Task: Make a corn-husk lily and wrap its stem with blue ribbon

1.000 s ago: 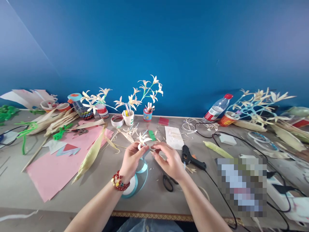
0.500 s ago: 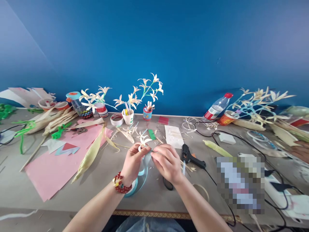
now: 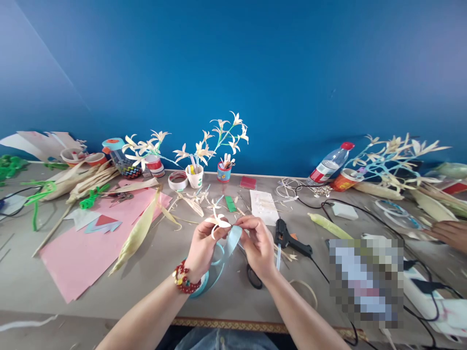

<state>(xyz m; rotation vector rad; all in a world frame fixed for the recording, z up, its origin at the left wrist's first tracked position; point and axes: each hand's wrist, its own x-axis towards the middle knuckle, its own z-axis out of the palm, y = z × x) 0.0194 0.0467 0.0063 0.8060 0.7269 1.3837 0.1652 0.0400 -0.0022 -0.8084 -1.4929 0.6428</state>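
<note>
My left hand point(image 3: 205, 243), with a beaded bracelet at its wrist, pinches a cream husk flower point(image 3: 218, 221) near its base. Light blue ribbon point(image 3: 233, 241) runs from the flower's base, and the fingers of my right hand point(image 3: 260, 245) are closed on it there. The ribbon loops down toward its blue roll point(image 3: 200, 287), partly hidden under my left wrist. Dark scissor handles point(image 3: 254, 276) lie on the table beside my right wrist. A black glue gun point(image 3: 290, 238) rests just right of that hand.
Husk flowers stand in a paper cup point(image 3: 194, 176) at the back. Pink paper point(image 3: 78, 257) and a corn husk point(image 3: 133, 236) lie to the left. A bottle point(image 3: 330, 165), cables and a power strip point(image 3: 423, 296) are on the right. Another person's hand point(image 3: 448, 232) reaches in at the right edge.
The flower has turned and tipped to the left in my left hand. My right hand has rolled over, and the ribbon now shows broadly between both hands. The other person's hand has shifted slightly.
</note>
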